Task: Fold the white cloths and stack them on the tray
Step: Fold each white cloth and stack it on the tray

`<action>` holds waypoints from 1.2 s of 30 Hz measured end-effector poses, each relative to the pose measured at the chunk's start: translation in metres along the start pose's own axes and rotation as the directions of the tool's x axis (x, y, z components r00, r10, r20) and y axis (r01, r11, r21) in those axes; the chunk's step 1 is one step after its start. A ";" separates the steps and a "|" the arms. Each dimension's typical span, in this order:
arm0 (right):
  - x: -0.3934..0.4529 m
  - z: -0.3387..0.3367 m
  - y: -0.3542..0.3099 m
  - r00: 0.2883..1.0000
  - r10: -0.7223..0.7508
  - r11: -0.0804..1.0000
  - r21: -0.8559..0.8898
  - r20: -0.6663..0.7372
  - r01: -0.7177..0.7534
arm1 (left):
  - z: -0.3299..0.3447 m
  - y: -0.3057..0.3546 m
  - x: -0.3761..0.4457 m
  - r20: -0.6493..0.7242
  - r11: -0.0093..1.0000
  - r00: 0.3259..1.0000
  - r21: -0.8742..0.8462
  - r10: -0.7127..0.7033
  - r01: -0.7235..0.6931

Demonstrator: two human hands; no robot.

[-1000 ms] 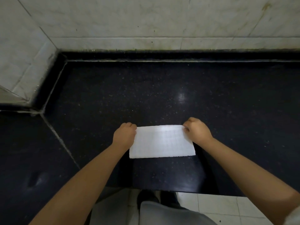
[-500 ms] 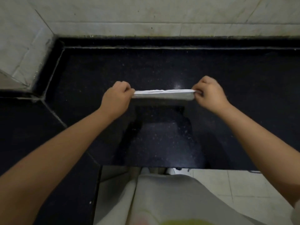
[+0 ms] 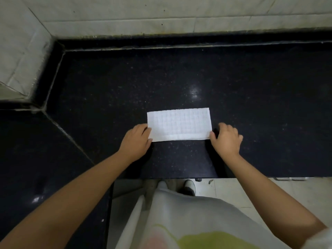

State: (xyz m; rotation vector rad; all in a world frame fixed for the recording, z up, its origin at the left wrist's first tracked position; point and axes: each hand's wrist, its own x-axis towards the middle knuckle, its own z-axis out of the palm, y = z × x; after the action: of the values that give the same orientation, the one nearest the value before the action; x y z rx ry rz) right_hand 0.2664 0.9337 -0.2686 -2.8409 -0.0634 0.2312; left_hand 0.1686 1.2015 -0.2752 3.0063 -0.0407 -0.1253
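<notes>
Fingertips of both hands are hard to make out where the left hand [image 3: 135, 141] and right hand [image 3: 226, 140] pinch the near corners of the folded white gridded rectangular cloth [image 3: 179, 124], flat near the black speckled stone counter's [image 3: 107, 83] front edge.

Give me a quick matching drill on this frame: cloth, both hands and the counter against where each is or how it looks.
Things:
1. cloth
2. left hand
3. right hand
4. counter

States:
A. black, speckled
B. at the cloth's right end
C. white, folded, lying flat
D. at the cloth's left end

Pairs: 1-C, 2-D, 3-B, 4-A
</notes>
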 end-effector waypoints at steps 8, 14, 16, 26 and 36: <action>0.009 0.004 -0.022 0.960 0.228 0.970 -0.120 0.162 -0.211 | 0.010 0.020 0.046 0.126 0.931 0.938 -0.132 -0.324 0.339; 0.015 0.008 -0.032 0.925 0.314 0.949 -0.087 0.213 -0.302 | 0.025 0.021 0.044 0.223 0.929 0.912 -0.056 -0.344 0.365; 0.014 0.005 -0.032 0.932 0.295 0.955 -0.096 0.209 -0.281 | 0.024 0.022 0.044 0.229 0.927 0.909 -0.064 -0.348 0.371; -0.002 -0.024 -0.094 0.991 0.023 0.875 0.483 -0.135 0.046 | 0.012 0.011 0.030 0.076 0.860 0.901 -0.273 -0.426 0.430; -0.034 0.072 -0.154 0.835 -0.549 0.835 0.027 -0.043 0.550 | 0.018 -0.046 -0.060 -0.080 0.780 0.794 -0.270 -0.602 0.564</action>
State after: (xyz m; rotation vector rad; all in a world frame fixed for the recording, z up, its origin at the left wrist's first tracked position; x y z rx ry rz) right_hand 0.2178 1.0989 -0.2875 -2.6446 -0.8468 0.0547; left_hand 0.1082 1.2471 -0.2942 2.6661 0.8736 0.0568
